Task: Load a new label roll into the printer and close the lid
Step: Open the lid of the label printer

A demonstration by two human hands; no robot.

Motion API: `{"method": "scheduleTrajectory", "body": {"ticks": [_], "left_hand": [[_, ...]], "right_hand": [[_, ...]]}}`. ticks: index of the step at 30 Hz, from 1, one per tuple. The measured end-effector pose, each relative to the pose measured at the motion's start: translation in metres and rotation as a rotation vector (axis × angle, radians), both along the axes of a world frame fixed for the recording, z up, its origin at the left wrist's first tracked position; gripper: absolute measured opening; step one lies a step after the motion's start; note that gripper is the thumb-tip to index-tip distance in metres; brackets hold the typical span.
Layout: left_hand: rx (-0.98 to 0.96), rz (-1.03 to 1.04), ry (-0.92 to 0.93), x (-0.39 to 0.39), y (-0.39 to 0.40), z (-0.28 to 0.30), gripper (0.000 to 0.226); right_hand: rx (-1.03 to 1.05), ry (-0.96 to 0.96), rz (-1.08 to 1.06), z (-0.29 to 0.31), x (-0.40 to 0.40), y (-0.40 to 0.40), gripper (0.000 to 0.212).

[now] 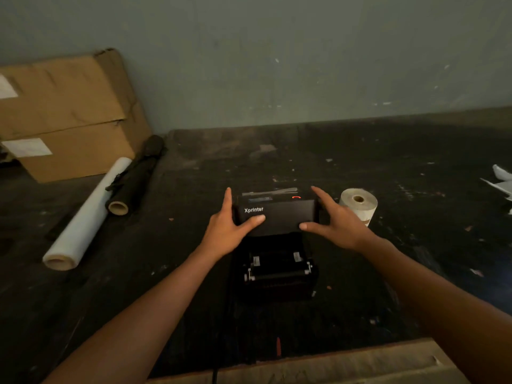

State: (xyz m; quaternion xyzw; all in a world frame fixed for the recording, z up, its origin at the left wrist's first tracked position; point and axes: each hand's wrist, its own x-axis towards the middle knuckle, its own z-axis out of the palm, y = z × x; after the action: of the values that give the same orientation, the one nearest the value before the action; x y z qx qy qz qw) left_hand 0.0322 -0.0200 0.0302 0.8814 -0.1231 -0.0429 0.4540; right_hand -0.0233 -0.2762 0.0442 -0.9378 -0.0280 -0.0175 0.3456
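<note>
A black label printer [274, 275] stands on the dark table with its lid [279, 214] raised; the lid reads "Xprinter". The open bay below shows a roller and two white guides, with no roll in it. My left hand [225, 228] holds the lid's left end, thumb on its face and fingers along the side. My right hand [332, 220] holds the right end the same way. A white label roll [358, 205] with a cardboard core stands on the table just right of the printer, behind my right hand.
A long clear film roll [83, 220] and a dark roll [135, 178] lie at the left, in front of a cardboard box [69, 115] against the wall. White paper scraps [501, 181] lie at the right edge. The table's front edge [318, 361] is near me.
</note>
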Motion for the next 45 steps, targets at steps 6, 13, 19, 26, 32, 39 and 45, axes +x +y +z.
{"method": "scheduleTrajectory", "body": {"ticks": [6,13,19,26,32,39,45], "left_hand": [[-0.081,0.155,-0.101,0.042,-0.019,0.026,0.098],[-0.069,0.246,-0.212,0.098,-0.035,0.046,0.089],[-0.057,0.262,-0.25,0.123,-0.039,0.047,0.086],[-0.041,0.239,-0.231,0.144,-0.038,0.047,0.087],[-0.036,0.235,-0.202,0.154,-0.038,0.045,0.087],[-0.051,0.193,-0.119,0.152,-0.036,0.049,0.091],[-0.111,0.193,-0.175,0.102,-0.009,0.037,0.098]], "right_hand": [[0.029,-0.045,-0.01,0.023,0.048,-0.002,0.084],[0.069,0.008,0.007,0.042,0.108,-0.007,0.07],[0.079,0.064,-0.004,0.042,0.138,-0.009,0.069],[0.134,0.112,-0.06,0.037,0.155,-0.007,0.067],[0.151,0.129,-0.113,0.035,0.161,-0.004,0.065],[0.14,0.141,-0.134,0.039,0.158,-0.001,0.063],[0.165,-0.115,-0.178,0.042,0.094,0.007,0.065]]}}
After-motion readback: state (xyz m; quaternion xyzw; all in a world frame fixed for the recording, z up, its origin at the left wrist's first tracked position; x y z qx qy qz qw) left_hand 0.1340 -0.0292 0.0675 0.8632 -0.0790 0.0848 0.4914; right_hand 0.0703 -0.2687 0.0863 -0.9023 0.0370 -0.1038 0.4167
